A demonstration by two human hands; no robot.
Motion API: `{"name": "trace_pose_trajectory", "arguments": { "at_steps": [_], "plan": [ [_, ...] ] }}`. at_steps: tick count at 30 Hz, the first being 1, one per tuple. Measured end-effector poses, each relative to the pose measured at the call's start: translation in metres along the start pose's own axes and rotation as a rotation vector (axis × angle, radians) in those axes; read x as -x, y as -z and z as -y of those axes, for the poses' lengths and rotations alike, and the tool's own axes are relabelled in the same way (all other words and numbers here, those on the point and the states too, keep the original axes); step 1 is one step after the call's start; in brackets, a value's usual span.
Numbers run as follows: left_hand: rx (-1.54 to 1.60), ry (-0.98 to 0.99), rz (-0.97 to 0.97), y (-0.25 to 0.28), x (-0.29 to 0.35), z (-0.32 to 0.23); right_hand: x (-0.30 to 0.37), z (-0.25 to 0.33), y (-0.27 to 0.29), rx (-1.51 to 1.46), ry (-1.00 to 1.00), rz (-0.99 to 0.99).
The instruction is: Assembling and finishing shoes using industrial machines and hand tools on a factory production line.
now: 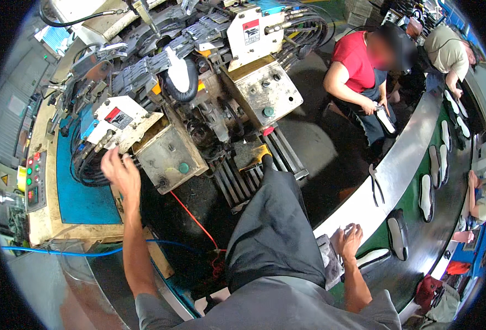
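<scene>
My left hand is raised beside the machine's left side, next to a white panel and a bundle of black hoses. Its fingers are apart and hold nothing I can see. On the metal rail at my right rests my right hand, fingers loosely bent and spread. A crumpled grey, cloth-like thing lies right beside that hand. Up in the machine's middle sits a black shoe with a white sole side, held among metal clamps, away from both hands.
Pliers lie on the metal rail. Several shoes stand on the green conveyor. A co-worker in red holds a shoe. A control box with buttons is at left; a blue hose runs below.
</scene>
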State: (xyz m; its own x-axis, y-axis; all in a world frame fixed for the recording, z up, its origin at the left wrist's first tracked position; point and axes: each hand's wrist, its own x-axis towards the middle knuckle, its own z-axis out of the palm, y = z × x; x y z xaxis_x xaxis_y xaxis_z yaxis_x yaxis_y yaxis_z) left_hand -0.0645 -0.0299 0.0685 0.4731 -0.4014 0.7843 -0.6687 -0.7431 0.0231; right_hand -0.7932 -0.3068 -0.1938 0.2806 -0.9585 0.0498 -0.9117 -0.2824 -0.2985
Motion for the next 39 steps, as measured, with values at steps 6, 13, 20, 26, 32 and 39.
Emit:
{"name": "trace_pose_trajectory", "arguments": {
  "at_steps": [6,13,20,26,32,39],
  "plan": [
    [0.961,0.484,0.421,-0.058,-0.038,-0.095,-0.002,0.019,-0.003,-0.040,0.005,-0.009],
    [1.751,1.066,0.706,-0.092,-0.080,-0.167,0.035,0.023,-0.003,0.014,-0.019,-0.193],
    [1.915,1.145,0.812,-0.105,-0.077,-0.181,0.021,0.005,0.007,-0.120,-0.119,0.076],
    [1.874,0.883,0.693,-0.055,-0.064,-0.183,-0.026,-0.016,0.013,-1.217,-0.493,0.176],
    [1.870,0.562,0.729,0.069,-0.001,-0.241,-0.082,0.156,0.134,-1.779,-0.278,0.688],
    [1.733,0.705,0.899,0.114,0.153,-0.290,-0.046,0.207,0.147,-1.130,0.013,0.900]
  ]
}}
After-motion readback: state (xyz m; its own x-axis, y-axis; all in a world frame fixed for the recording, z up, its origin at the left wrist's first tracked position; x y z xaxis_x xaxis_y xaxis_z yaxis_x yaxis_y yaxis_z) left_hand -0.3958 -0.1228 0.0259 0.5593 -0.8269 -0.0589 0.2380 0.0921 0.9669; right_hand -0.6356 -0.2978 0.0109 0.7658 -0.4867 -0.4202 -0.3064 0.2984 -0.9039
